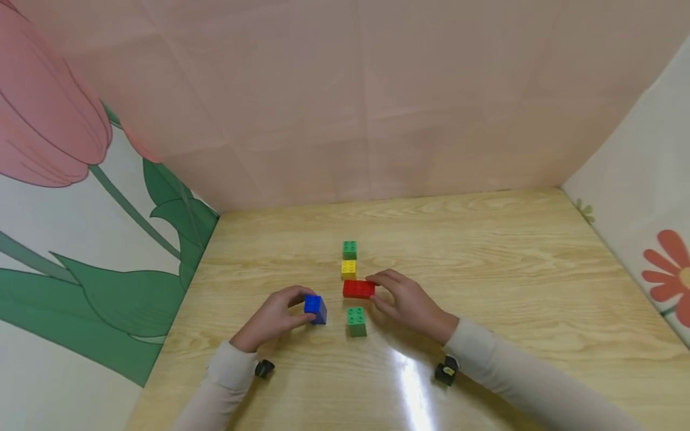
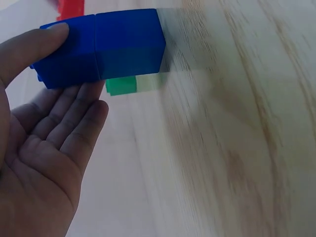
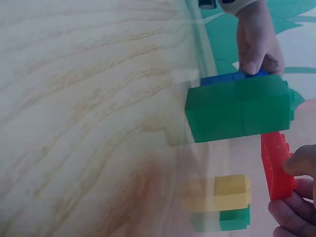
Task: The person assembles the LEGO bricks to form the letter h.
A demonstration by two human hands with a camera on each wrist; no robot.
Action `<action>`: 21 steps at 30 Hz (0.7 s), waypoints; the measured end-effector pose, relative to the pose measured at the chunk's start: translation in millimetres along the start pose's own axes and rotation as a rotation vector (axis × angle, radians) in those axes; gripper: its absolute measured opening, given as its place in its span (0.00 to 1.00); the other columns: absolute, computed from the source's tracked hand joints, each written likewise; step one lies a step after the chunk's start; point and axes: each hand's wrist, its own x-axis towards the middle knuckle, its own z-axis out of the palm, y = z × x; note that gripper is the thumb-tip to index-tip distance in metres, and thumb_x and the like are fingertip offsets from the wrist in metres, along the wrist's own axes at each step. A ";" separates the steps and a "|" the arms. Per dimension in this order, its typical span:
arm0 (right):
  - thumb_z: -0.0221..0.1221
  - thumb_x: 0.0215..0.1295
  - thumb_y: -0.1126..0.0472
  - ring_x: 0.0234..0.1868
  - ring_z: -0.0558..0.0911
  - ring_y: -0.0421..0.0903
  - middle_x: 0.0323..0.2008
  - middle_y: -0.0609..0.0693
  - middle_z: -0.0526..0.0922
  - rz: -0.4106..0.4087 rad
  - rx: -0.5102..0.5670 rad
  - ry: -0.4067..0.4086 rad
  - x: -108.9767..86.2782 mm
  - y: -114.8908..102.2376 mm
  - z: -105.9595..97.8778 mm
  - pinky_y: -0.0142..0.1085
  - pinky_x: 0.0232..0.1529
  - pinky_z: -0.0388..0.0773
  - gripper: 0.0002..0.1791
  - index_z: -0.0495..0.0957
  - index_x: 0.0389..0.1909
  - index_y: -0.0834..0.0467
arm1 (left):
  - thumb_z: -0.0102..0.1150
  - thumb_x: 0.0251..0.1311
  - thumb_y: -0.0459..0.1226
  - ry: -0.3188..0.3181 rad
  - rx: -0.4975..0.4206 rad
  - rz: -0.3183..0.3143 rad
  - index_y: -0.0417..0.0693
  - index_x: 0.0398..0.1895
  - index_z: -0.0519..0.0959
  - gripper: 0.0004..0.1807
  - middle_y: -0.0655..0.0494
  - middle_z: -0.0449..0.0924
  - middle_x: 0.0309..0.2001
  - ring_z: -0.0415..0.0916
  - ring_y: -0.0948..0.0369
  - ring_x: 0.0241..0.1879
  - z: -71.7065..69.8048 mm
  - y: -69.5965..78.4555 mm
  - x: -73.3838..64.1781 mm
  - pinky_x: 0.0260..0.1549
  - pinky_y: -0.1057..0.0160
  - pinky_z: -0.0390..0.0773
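The left hand [image 1: 277,312] grips a stack of two blue blocks [image 2: 123,44], its thumb on the upper one. In the right hand [image 1: 404,299], thumb and fingers pinch the right end of a long red brick [image 1: 357,290]. In the right wrist view this red brick [image 3: 276,168] is level with the upper part of the near green stack [image 3: 237,108], so it is off the table. That stack, two green blocks [image 1: 356,323] high, stands upright between the hands. Beyond the red brick are a yellow block [image 1: 348,269] and a smaller green block [image 1: 350,249].
The wooden table [image 1: 485,251] meets a pink sheet [image 1: 377,149] at the back. Flower-printed panels flank it: a leafy panel [image 1: 108,287] on the left, a white panel [image 1: 652,209] on the right. Black wrist devices [image 1: 446,371] hang below both sleeves.
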 end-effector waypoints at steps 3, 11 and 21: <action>0.66 0.62 0.58 0.50 0.80 0.44 0.49 0.48 0.81 -0.018 -0.002 0.024 -0.3 -2.8 -2.2 0.40 0.49 0.80 0.21 0.78 0.55 0.58 | 0.68 0.58 0.47 -0.015 0.012 0.009 0.56 0.53 0.76 0.21 0.64 0.77 0.51 0.75 0.58 0.57 1.2 -2.2 2.1 0.58 0.52 0.73; 0.66 0.61 0.60 0.48 0.81 0.44 0.48 0.49 0.81 -0.064 0.008 0.083 -0.1 -8.1 -8.4 0.39 0.48 0.81 0.21 0.78 0.54 0.59 | 0.68 0.57 0.50 -0.005 -0.003 0.053 0.55 0.53 0.75 0.23 0.62 0.77 0.50 0.76 0.59 0.53 6.0 -5.8 4.6 0.55 0.53 0.76; 0.65 0.62 0.58 0.50 0.80 0.43 0.50 0.47 0.80 -0.060 0.018 0.093 -0.5 -10.0 -11.8 0.38 0.49 0.80 0.21 0.78 0.55 0.58 | 0.69 0.58 0.47 -0.013 -0.006 0.089 0.55 0.53 0.74 0.22 0.62 0.77 0.50 0.75 0.60 0.53 9.9 -8.4 11.7 0.56 0.52 0.75</action>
